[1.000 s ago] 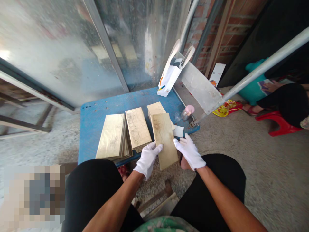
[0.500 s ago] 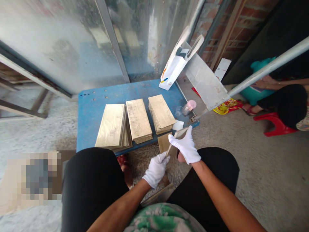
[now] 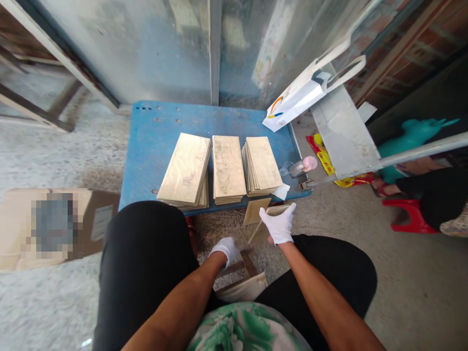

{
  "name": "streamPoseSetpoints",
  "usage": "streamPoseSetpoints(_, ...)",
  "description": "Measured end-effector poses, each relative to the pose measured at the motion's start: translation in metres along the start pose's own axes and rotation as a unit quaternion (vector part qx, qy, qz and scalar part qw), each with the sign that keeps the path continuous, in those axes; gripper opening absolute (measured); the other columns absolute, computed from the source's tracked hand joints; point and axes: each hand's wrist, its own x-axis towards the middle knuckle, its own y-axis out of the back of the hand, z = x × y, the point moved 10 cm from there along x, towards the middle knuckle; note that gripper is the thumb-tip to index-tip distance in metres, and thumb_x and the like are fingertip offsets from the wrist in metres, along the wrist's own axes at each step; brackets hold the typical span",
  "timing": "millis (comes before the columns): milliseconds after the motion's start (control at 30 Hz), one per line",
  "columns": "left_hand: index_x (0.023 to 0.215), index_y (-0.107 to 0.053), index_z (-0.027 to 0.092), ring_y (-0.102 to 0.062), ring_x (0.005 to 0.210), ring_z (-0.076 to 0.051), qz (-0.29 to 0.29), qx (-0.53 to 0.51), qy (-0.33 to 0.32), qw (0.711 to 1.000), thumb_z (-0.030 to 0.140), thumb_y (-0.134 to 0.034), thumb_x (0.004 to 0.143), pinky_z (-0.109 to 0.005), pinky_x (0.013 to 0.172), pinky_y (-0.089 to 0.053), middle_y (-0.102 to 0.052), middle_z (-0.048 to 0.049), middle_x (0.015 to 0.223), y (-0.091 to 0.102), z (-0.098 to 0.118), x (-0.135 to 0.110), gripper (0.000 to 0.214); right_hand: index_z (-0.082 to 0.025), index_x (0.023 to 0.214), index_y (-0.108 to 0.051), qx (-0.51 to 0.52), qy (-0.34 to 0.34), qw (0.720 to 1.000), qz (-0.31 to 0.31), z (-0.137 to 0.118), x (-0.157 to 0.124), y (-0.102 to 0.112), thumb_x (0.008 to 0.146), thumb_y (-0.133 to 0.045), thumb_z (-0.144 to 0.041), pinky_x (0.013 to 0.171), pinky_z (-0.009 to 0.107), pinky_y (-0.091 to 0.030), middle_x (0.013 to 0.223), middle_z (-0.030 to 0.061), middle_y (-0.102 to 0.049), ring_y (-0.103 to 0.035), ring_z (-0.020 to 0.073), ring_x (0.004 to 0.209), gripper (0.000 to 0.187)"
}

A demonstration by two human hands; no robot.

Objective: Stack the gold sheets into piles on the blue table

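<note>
I'm seeing the gloved right hand [image 3: 278, 224] spanning a pale board [image 3: 278, 210] just off the near edge of the blue table [image 3: 144, 165]. Its thumb and fingers are spreading wide, bracing against opposite edges, and the board is standing steeply tilted below the palm, much of it hiding behind the glove. The gloved left hand [image 3: 224, 249] is hanging lower, between the knees, apart from that board. Its back is facing me and its fingers are turning out of my sight, so I cannot tell how far they are opening or whether they are holding anything.

Just left of the right hand, a second board [image 3: 256, 211] is showing below the table's edge. On the table I'm looking at three piles of similar boards: the left stack [image 3: 185, 168], the middle stack [image 3: 228, 168] and the right stack [image 3: 263, 163]. A paper scrap [image 3: 282, 192] is lying beside the right stack, near the right hand.
</note>
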Motion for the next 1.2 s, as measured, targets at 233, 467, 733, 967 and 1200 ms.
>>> streamPoseSetpoints(233, 0.12, -0.064, 0.013, -0.062, 0.109, -0.026, 0.0, -0.016, -0.015, 1.0, 0.028, -0.059, 0.086, -0.028, 0.096, -0.046, -0.065, -0.0141, 0.116, -0.002, 0.013, 0.003, 0.038, -0.004, 0.153, -0.002, -0.033, 0.028, 0.999, 0.025, 0.022, 0.018, -0.059, 0.056, -0.078, -0.059, 0.107, 0.051, -0.038, 0.148, 0.0305, -0.03, -0.039, 0.0429, 0.133, 0.136)
streamPoseSetpoints(467, 0.117, -0.066, 0.012, -0.064, 0.106, -0.027, -0.02, -0.022, 0.005, 1.0, 0.027, -0.055, 0.087, -0.03, 0.093, -0.048, -0.067, -0.0154, 0.111, -0.01, 0.003, 0.002, 0.035, -0.002, 0.152, -0.004, -0.034, 0.069, 0.996, 0.033, 0.019, 0.029, -0.085, 0.055, -0.079, -0.06, 0.112, 0.048, -0.034, 0.149, 0.0298, -0.028, -0.031, 0.0393, 0.139, 0.136)
streamPoseSetpoints(733, 0.115, -0.066, 0.012, -0.062, 0.108, -0.028, -0.04, -0.017, 0.008, 0.999, 0.028, -0.053, 0.088, -0.031, 0.095, -0.047, -0.066, -0.015, 0.113, -0.014, 0.009, 0.005, 0.034, -0.007, 0.151, -0.009, -0.021, 0.035, 0.999, 0.004, 0.024, 0.028, -0.101, 0.059, -0.079, -0.054, 0.109, 0.043, -0.037, 0.151, 0.0284, -0.026, -0.033, 0.0364, 0.138, 0.124)
streamPoseSetpoints(967, 0.115, -0.066, 0.012, -0.062, 0.109, -0.028, -0.047, -0.026, 0.015, 0.998, 0.027, -0.053, 0.088, -0.032, 0.094, -0.047, -0.066, -0.0148, 0.113, -0.011, 0.012, 0.002, 0.033, -0.002, 0.151, -0.005, -0.04, 0.009, 0.999, -0.02, 0.032, 0.032, -0.111, 0.054, -0.081, -0.058, 0.11, 0.05, -0.032, 0.147, 0.0334, -0.027, -0.032, 0.0407, 0.137, 0.135)
streamPoseSetpoints(1200, 0.119, -0.064, 0.012, -0.061, 0.111, -0.027, -0.045, -0.036, 0.017, 0.998, 0.029, -0.054, 0.089, -0.029, 0.095, -0.046, -0.065, -0.0149, 0.116, -0.012, 0.015, 0.007, 0.037, -0.006, 0.15, -0.021, -0.046, 0.03, 0.998, -0.011, 0.027, 0.033, -0.097, 0.064, -0.076, -0.06, 0.109, 0.045, -0.035, 0.149, 0.0286, -0.03, -0.033, 0.0369, 0.137, 0.115)
